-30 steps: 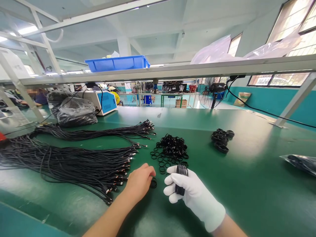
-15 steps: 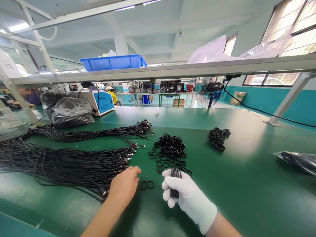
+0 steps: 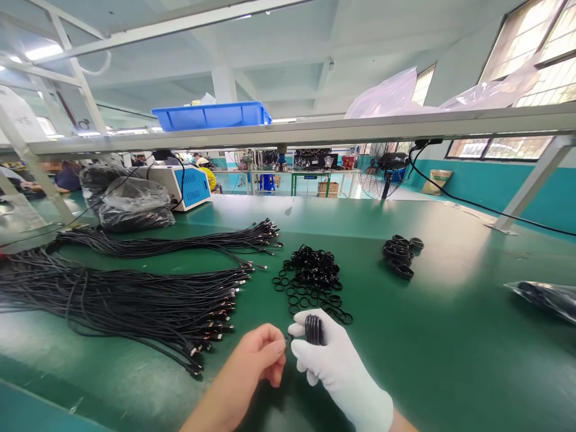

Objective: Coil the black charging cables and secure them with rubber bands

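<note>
My right hand, in a white glove, is closed around a small coil of black cable whose loops lie side by side. Close to its left is my bare left hand, thumb and fingers drawn together. Anything in that pinch is hidden or too small to make out. A small dark bit shows between the two hands, by the gloved fingertips. Just beyond the hands lies a pile of small black rings, with loose ones spread at its near side. Black cables with metal plugs lie left of my left hand.
A second cable bundle lies farther back. Black coils sit on the green table, with a plastic-wrapped packet at far right. Behind stand a blue-and-white machine and bags; a shelf crosses above.
My left hand has moved right from the cable plugs to beside my gloved hand, and its fingers have closed. The two loose rings once beside it no longer show. The gloved hand has turned slightly.
</note>
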